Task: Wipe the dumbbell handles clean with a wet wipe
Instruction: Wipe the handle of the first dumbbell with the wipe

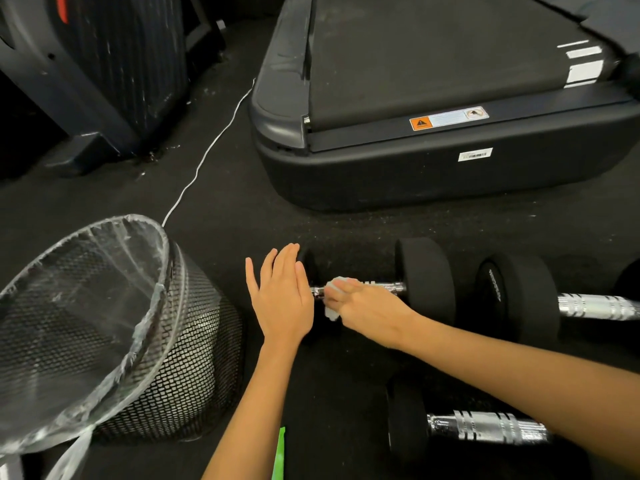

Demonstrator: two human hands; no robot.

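Note:
A black dumbbell point(427, 278) with a chrome handle point(384, 286) lies on the dark floor. My right hand point(367, 308) grips a white wet wipe point(334, 311) wrapped round the left part of that handle. With straight fingers, my left hand point(282, 296) presses flat against the dumbbell's left head, which it mostly hides. A second dumbbell point(519, 296) lies to the right, its chrome handle point(599, 306) bare. A third dumbbell point(408, 420) lies nearer me, partly under my right forearm.
A black mesh waste bin point(180, 358) with a clear plastic liner stands tilted at the left. A treadmill base point(433, 168) fills the far side. A white cable point(207, 150) runs across the floor. A green strip point(278, 455) lies at the bottom edge.

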